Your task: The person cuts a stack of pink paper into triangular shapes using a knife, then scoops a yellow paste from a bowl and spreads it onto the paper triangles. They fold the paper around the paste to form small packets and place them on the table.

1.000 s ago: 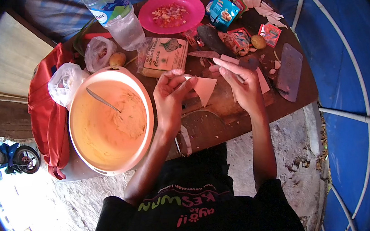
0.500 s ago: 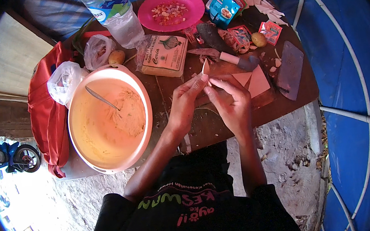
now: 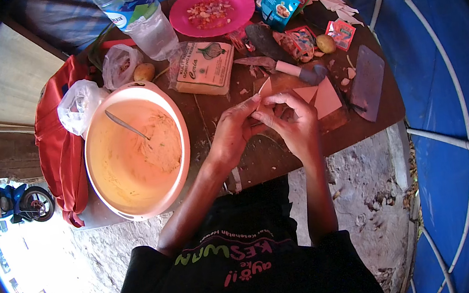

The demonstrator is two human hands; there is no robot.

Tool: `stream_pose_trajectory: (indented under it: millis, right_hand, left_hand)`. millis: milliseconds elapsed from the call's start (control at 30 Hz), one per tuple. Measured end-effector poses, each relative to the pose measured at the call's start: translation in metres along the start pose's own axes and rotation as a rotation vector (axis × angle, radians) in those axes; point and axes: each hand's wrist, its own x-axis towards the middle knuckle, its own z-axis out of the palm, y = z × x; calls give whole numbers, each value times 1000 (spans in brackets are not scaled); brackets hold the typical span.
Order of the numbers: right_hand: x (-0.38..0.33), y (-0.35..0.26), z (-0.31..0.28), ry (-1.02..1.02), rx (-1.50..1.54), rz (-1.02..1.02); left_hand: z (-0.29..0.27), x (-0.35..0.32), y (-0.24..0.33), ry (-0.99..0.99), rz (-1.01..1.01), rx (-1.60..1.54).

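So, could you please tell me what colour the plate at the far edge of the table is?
The plate is bright pink, holding chopped bits; the head view shows it clearly.

Small pale wrapper (image 3: 264,89), pinched upright above table

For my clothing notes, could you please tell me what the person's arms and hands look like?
Both forearms are bare. The left hand and right hand wear no gloves, and no rings or watch can be made out. Short black sleeves belong to a black T-shirt with coloured lettering.
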Motion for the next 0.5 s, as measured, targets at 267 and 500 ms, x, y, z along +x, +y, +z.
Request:
stream_pose_trajectory:
  millis: [267,500]
  right_hand:
    - [2,5,-4,-62,25,4]
    - [-3,8,-24,183,225,184]
  left_hand:
    - [-4,0,-2,-32,-5,-112]
    - [4,2,-3,44,25,78]
